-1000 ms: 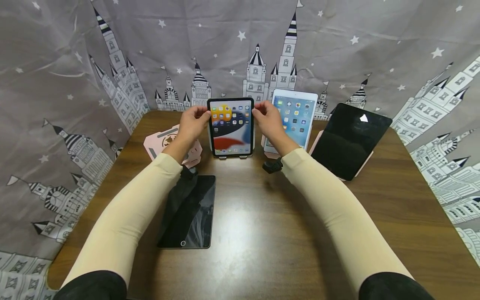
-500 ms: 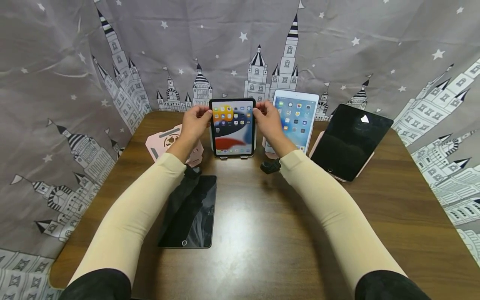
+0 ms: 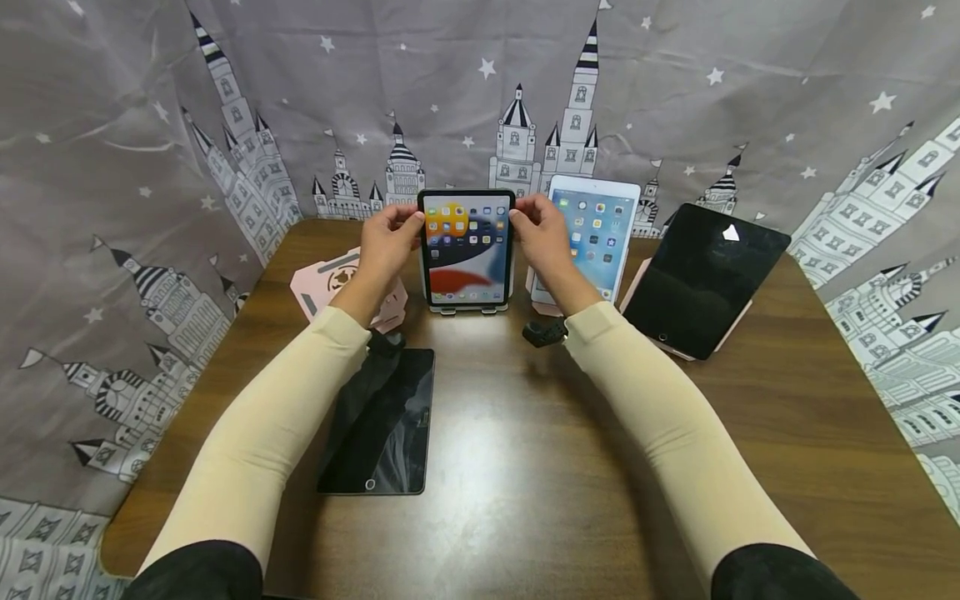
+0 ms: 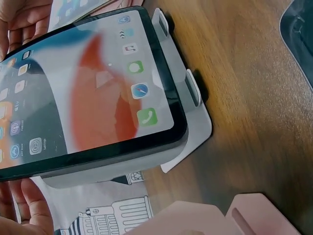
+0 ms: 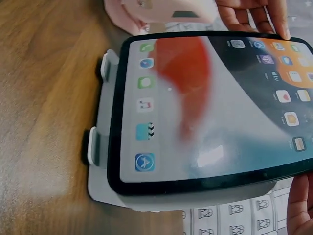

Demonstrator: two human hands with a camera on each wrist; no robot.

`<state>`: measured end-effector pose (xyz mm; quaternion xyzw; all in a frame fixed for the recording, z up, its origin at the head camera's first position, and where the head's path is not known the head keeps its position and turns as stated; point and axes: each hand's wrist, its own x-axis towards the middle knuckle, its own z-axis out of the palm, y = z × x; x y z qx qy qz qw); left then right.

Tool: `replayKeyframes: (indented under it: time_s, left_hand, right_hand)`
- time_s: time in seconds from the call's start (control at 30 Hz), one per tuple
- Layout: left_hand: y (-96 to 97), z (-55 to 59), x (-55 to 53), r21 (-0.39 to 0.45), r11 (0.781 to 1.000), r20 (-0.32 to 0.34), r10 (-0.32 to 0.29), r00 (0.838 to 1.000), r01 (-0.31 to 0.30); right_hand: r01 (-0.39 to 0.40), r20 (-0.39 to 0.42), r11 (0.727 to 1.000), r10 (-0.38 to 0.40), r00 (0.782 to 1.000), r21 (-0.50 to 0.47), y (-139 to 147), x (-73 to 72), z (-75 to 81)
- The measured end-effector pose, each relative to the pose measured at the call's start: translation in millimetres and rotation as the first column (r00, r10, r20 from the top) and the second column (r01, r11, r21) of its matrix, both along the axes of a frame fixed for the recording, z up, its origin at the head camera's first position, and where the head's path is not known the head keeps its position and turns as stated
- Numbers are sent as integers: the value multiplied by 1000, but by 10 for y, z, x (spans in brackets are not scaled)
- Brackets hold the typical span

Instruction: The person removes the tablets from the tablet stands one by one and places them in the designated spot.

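Note:
A lit tablet (image 3: 468, 258) with a black border leans upright on a pale grey tablet stand (image 4: 195, 128) at the back of the table. Two small lips of the stand show below the tablet's lower edge. My left hand (image 3: 386, 248) pinches the tablet's upper left edge, thumb toward the front. On the opposite edge, at about the same height, my right hand (image 3: 546, 243) pinches it too. The fingers behind the tablet are partly hidden in the wrist views.
A pink stand (image 3: 315, 287) is left of my left hand. A black tablet (image 3: 390, 425) lies flat in front. To the right, a white lit tablet (image 3: 596, 225) and a dark tablet (image 3: 705, 279) lean on pink stands. A castle-print curtain (image 3: 450, 75) hangs behind the wooden table (image 3: 525, 500).
The tablet's top edge and both hands sit slightly higher in the head view, which has itself shifted a little. Both hands keep their hold on the tablet throughout.

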<state>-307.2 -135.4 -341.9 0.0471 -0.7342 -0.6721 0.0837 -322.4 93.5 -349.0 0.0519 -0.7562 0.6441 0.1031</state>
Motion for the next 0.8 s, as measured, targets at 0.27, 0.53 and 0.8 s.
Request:
replayKeyframes:
  time_s: [0.27,0.53,0.8]
  left_hand:
    - [38,51,68,14,1000,-35,-22,999,23]
    - [79,80,197,-3,998,-28,-57,998,57]
    - [111,76,292,-16,997,5,-72,997,72]
  right_hand:
    - [3,-13,996,-5,1000,-86,53,69,56]
    - [11,19,997,-10,1000,-75,120,183,63]
    - [4,22,997,-2,1000,-82,176,327,56]
